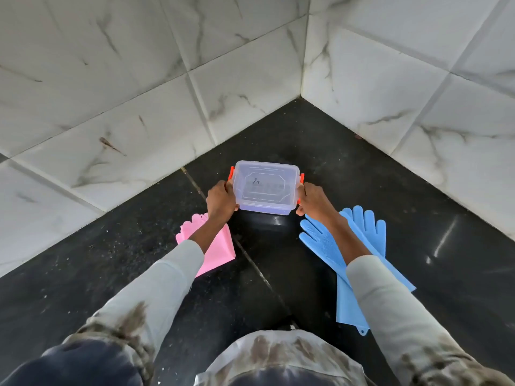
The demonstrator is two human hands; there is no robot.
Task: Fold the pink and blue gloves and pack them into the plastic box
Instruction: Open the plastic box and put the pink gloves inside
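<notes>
Both hands, left hand [221,200] and right hand [313,200], clamp the plastic box [266,190] by its short ends, pink gloves [214,246] just beneath the left forearm, blue gloves [362,238] under the right.

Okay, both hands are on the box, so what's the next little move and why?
Probably flip up the orange clips and lift the lid: the box looks closed and empty, held by the left hand and right hand, while pink gloves and blue gloves lie outside.
</notes>
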